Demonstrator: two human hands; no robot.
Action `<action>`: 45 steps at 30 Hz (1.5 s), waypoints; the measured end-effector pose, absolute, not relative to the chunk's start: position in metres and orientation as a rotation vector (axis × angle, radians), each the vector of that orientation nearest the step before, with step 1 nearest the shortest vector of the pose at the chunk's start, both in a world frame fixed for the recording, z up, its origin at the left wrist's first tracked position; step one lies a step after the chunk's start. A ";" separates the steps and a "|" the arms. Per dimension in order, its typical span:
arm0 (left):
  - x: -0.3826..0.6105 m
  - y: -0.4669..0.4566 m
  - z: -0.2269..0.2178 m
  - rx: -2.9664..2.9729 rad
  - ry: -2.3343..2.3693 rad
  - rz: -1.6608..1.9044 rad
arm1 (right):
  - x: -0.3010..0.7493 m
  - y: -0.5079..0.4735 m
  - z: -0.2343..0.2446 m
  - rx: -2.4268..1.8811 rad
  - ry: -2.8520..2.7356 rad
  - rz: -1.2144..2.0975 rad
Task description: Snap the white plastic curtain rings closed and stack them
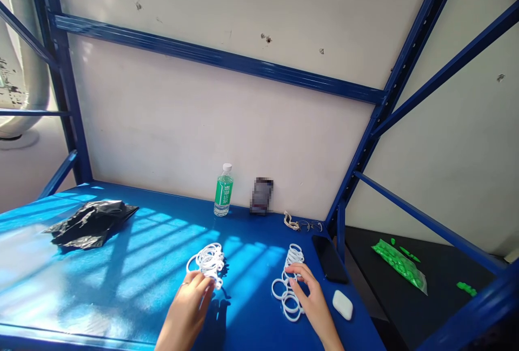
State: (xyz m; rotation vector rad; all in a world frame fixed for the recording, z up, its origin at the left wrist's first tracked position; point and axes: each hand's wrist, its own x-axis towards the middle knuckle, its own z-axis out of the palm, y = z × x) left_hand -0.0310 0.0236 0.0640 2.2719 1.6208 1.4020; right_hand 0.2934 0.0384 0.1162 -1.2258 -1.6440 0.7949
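Note:
On the blue tabletop lie two groups of thin white plastic-looking rings. My left hand (192, 292) is at the near edge of the left pile of rings (208, 259), its fingers drawn together at a white ring by the fingertips; the exact grip is partly hidden. To the right, a loose row of overlapping rings (290, 306) runs away from me. My right hand (308, 292) reaches over the right side of this row, thumb and fingers apart, with the fingertips over or touching the middle rings.
A crumpled black plastic bag (95, 224) lies left. At the back stand a water bottle (224, 191) and a blurred dark object (261, 196). Glasses (310, 226), a phone (329, 258) and a white case (343, 305) sit right, near blue frame posts (365, 148). Beyond lies a green-filled bag (399, 265).

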 end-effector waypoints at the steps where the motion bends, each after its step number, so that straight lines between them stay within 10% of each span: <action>1: -0.034 0.026 0.058 2.325 1.675 1.422 | 0.295 0.039 0.116 -1.239 -1.691 0.732; 30: -0.014 0.025 0.071 2.004 1.570 1.677 | 0.274 0.029 0.110 -1.268 -2.209 0.069; 45: 0.061 0.028 0.085 1.254 0.943 1.208 | 0.247 0.020 0.093 -0.927 -2.195 0.030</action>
